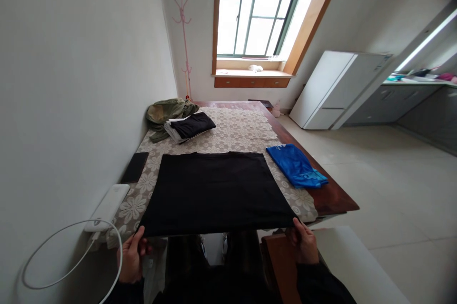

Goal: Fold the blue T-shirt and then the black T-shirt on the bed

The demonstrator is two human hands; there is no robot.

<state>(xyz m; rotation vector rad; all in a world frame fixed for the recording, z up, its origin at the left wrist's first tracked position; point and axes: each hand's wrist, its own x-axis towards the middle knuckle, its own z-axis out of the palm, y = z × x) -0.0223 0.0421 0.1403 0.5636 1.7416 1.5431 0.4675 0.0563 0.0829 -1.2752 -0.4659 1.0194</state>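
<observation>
A black piece of clothing [217,194], its exact kind not shown, lies spread on the table with its near edge drawn straight past the table's front. My left hand [132,252] pinches its near left corner between thumb and fingers. At the near right corner my right hand [303,241] grips the cloth the same way. The fabric is stretched taut between both hands. To its right rests a folded blue garment [296,166]. Beyond it on the left sits a small stack of folded black and light clothes [191,126].
A flower-patterned tablecloth [235,127] covers much of the wooden table [335,197]. An olive-green cloth heap [167,108], a dark flat pad [134,167] and a white power strip [107,206] with a looped white cable line the left wall. A brown chair [280,266] stands at the near right.
</observation>
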